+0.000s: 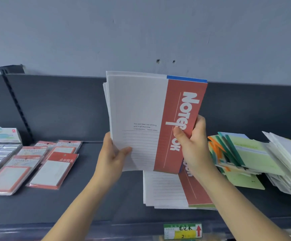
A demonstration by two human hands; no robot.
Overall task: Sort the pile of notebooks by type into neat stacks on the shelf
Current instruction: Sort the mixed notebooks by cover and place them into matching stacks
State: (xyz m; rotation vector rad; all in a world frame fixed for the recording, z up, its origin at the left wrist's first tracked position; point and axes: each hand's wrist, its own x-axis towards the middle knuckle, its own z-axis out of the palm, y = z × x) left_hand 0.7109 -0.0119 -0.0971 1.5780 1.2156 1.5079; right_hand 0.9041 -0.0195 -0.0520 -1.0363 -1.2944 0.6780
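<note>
- The held notebooks (137,119) stand upright above the dark shelf (92,197), in the middle. I see one red-strip cover in front and a blue edge peeking out behind it. More white edges show on the left side, too close together to count.
- The left hand (113,155) pinches the bottom left edge of the bunch. Its thumb is on the front and its fingers are hidden behind.
- The right hand (193,145) grips the red side, with its thumb pressed on the front. The thumb covers part of the big white word.
- One flat stack (167,190) of the same kind lies on the shelf, below the held bunch. Its top part is hidden by the bunch and the right hand.
- One messy pile (242,153) of green, orange and white notebooks sits to the right. The picture edge cuts it off.
- Two red notepad packs (52,169) show clearly on the left. Blurry ones lie behind them.
- One price tag (183,231) hangs on the shelf front. Its writing is hard to read.
</note>
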